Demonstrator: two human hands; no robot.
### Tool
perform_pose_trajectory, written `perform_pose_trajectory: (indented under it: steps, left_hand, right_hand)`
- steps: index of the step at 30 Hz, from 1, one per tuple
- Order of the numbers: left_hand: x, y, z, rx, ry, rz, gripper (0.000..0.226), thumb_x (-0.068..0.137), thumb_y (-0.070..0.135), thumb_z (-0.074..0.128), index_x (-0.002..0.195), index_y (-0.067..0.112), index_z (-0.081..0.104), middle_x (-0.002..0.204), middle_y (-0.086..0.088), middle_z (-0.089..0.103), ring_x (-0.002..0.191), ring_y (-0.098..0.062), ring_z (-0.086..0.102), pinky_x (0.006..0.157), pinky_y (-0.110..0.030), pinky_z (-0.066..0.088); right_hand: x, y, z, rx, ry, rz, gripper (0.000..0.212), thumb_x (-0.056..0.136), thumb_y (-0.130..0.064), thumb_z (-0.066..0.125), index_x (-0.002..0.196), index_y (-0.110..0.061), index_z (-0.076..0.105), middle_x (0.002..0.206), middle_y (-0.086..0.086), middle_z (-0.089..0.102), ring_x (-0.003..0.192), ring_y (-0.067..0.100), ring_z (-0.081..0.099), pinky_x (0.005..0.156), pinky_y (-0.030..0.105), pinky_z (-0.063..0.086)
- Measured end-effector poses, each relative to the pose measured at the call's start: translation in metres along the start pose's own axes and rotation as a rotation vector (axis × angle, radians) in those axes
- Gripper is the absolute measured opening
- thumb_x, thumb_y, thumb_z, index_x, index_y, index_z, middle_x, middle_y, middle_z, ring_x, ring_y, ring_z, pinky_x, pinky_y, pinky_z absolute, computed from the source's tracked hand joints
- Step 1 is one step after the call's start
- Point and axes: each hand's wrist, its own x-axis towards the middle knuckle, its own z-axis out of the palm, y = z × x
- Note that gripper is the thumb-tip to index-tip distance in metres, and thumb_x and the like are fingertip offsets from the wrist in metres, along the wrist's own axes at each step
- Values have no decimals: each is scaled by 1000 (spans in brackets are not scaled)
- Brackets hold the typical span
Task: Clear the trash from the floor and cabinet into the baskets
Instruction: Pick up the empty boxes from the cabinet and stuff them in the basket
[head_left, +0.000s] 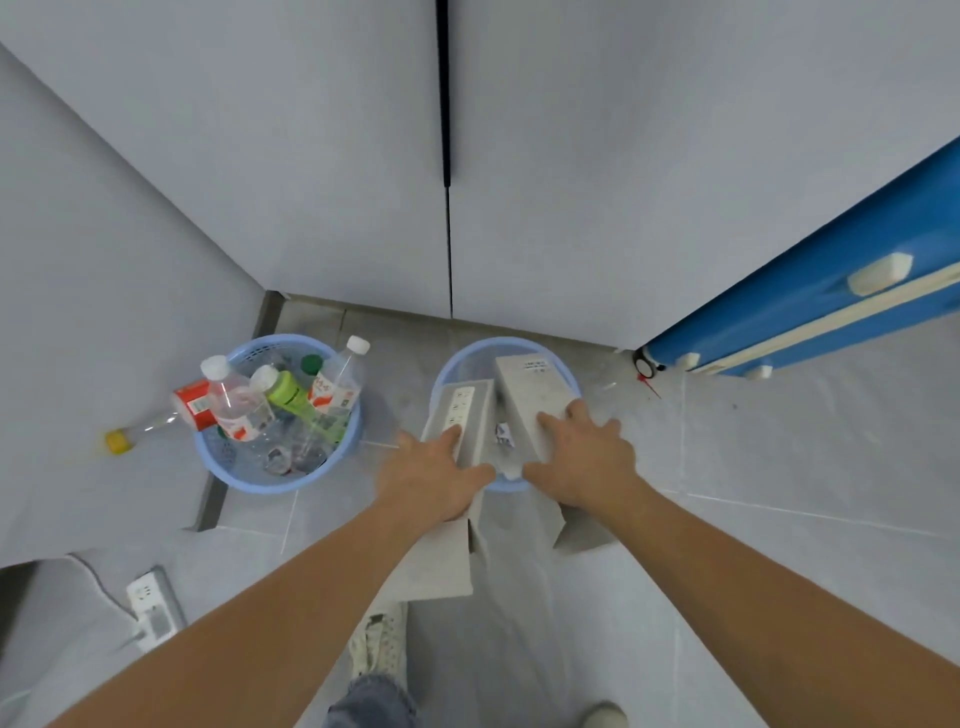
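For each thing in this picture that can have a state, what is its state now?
Left basket: full of bottles.
Right basket: holds two long boxes that stick out.
Left box: held by the left hand.
Right box: held by the right hand.
Yellow-capped bottle: lies on the floor, outside the baskets.
Cabinet doors: closed.

Two baskets (236, 470) (452, 364): pale blue plastic, perforated walls, slight sheen. Bottles (236, 405): clear glossy plastic, printed labels. Two boxes (457, 410) (530, 395): matt grey-white cardboard. Floor (779, 467): smooth light grey tile, was seen faintly reflective. Cabinet doors (623, 182): smooth, matt grey.
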Motion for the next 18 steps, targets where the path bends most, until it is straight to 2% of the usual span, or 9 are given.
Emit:
perform_pose_trajectory:
  steps: [3, 7, 12, 16, 18]
  left_hand:
    - [12, 3, 5, 23, -8, -20, 72, 89, 70, 44, 153, 37, 35, 143, -15, 36, 129, -38, 47, 103, -44, 40]
    - [32, 12, 9, 90, 7, -20, 75, 88, 75, 41, 151, 35, 37, 140, -15, 37, 124, -36, 51, 100, -44, 44]
    - [60, 17, 27, 280, 65, -1, 73, 86, 76, 46, 144, 33, 40, 132, -16, 38, 111, -35, 55, 82, -44, 50]
    - [77, 19, 42, 329, 97, 4, 69, 83, 76, 47, 135, 31, 47, 126, -15, 38, 96, -31, 53, 70, -40, 46]
    - [86, 22, 48, 338, 114, 11, 66, 82, 74, 49, 131, 30, 49, 122, -15, 37, 90, -29, 49, 68, -38, 48]
  right_hand:
    - [0, 0, 10, -35, -73, 25, 65, 83, -67, 53, 140, -37, 41, 143, 2, 33, 115, 38, 41, 83, 42, 44]
    - [6, -1, 23, -49, -105, 41, 58, 82, -68, 55, 130, -35, 48, 133, 1, 39, 109, 34, 43, 76, 39, 39]
    - [23, -12, 39, 1, -98, 54, 55, 83, -67, 57, 126, -34, 50, 129, 1, 42, 110, 34, 42, 76, 38, 38]
    - [39, -19, 57, 8, -73, 45, 56, 84, -68, 52, 126, -31, 51, 128, 2, 43, 109, 35, 42, 74, 38, 37]
    - [46, -21, 66, 18, -64, 33, 52, 86, -65, 51, 125, -29, 54, 127, 2, 43, 106, 34, 42, 73, 38, 36]
